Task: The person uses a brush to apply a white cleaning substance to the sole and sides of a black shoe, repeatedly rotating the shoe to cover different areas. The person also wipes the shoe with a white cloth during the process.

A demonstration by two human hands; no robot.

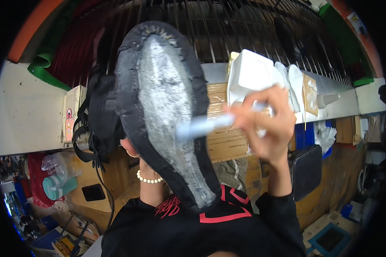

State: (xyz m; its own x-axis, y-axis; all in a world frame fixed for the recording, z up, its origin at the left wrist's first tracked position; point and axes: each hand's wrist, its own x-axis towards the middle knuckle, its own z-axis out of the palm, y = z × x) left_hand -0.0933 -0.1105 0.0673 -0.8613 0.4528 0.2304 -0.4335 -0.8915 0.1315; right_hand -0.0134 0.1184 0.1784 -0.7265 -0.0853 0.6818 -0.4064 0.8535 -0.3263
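Observation:
A black shoe upper is held bottom-up in front of me, its underside coated with a whitish grey film. My left hand grips it from behind and is mostly hidden; only a bit of the hand and a wrist with a pearl bracelet show. My right hand holds a pale blue brush, blurred by motion, with its tip against the coated underside near the middle. Both forearms wear black sleeves with red markings.
A ledge runs behind the shoe, carrying white moulded shoe soles and cardboard. A black backpack hangs at left. A teal bottle in a plastic bag stands lower left. A dark metal grille fills the top.

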